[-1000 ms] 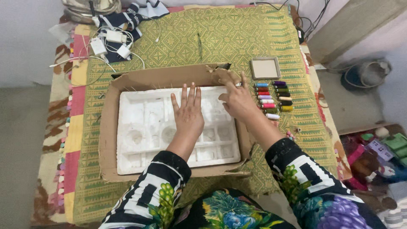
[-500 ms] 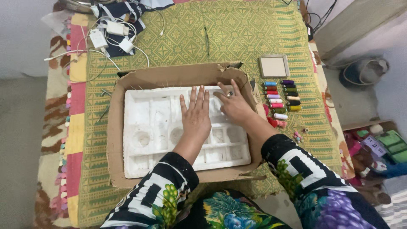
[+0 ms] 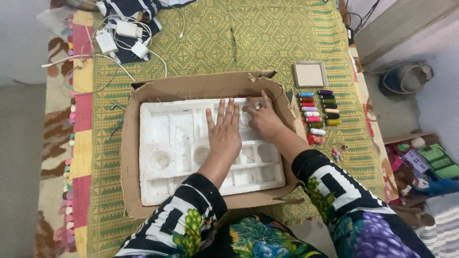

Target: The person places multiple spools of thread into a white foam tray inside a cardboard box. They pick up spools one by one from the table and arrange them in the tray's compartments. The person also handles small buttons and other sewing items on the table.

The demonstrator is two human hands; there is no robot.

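A white moulded foam tray (image 3: 167, 143) with sunken compartments lies inside a shallow torn brown cardboard box (image 3: 129, 143) on a green patterned woven mat (image 3: 267, 43). The left hand (image 3: 224, 134) rests flat on the tray's middle, fingers spread and holding nothing. The right hand (image 3: 264, 119) lies just beside it at the tray's far right corner, fingers loosely bent against the box's torn wall, gripping nothing. Rows of coloured thread spools (image 3: 316, 111) sit near the box's right edge; open mat lies beyond the far wall.
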